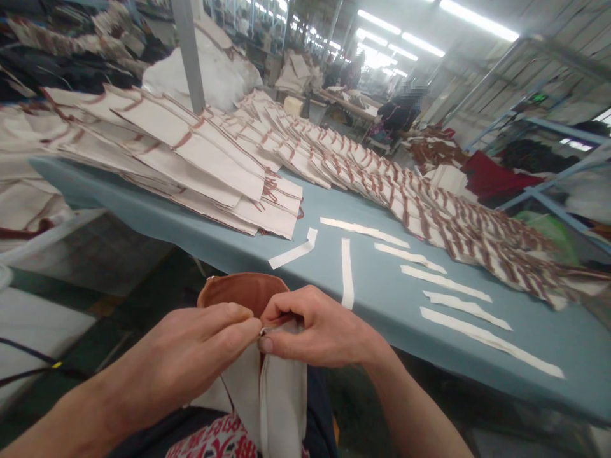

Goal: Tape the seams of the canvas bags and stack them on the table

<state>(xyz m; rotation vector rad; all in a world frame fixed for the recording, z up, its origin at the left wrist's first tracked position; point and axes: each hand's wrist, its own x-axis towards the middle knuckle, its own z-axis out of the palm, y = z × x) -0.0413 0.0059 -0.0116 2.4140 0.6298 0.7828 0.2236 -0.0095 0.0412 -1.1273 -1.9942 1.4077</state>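
Close to my body, in front of the table edge, I hold a cream fabric piece [286, 394] with a brown fabric part [243, 289] at its top. My left hand [205, 337] pinches its edge from the left. From the right, my right hand [310, 324] grips the same edge, thumb and bent forefinger pressed together. Between the two sets of fingertips shows a small metal piece [262, 331], too small to name for certain. A dark seam or gap runs down the cream fabric below the fingers.
Across the blue-green table [353, 203] lie stacked cream panels [191, 152] with brown trim and a long overlapping row of similar pieces [382, 178]. Several cream strips [449, 283] lie nearer. A plastic bin [90, 248] stands left; a grey post [188, 57] rises behind. Far back sits a person [398, 114].
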